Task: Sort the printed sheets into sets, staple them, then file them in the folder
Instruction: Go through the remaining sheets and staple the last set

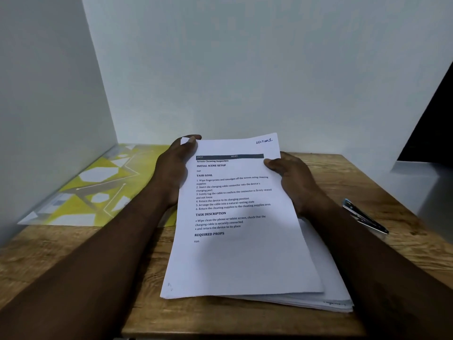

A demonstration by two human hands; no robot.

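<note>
Far left, one folder [98, 185], yellow and white in pattern, lies flat on the wooden table [61, 253] against the wall. Next, the left hand [176, 168] is curled round the far left corner of the top sheet [235, 253], thumb on the paper. That sheet is printed, with "SECTION 1" handwritten at its corner, and its near end rests on one pile of sheets [328, 278] at the table's middle; how many sheets the pile holds cannot be counted. The right hand [291, 177] pinches the sheet's right edge, thumb on top. So that is two hands on one sheet. Far right, one metal stapler [365, 215] lies on the table, apart from the paper.
</note>
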